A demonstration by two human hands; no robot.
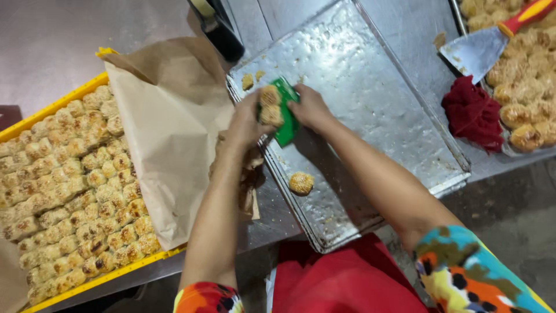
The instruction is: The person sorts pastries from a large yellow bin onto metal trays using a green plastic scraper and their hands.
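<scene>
Two sesame-crusted pastries (270, 105) are lying on a green scraper (286, 116) above a metal baking tray (370, 87) on the table. The right hand (311, 107) is gripping the scraper; the left hand (246, 123) is pressing against the pastries. One loose pastry (301, 183) is sitting on the tray nearby. Brown paper (171, 133) is partly covering a yellow crate (63, 104) of pastries at left.

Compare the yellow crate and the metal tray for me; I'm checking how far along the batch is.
The yellow crate is packed with rows of pastries; the metal tray holds one loose pastry and crumbs. The crate is lined with brown paper; the tray is bare and greasy. Both sit on the steel table.
</scene>
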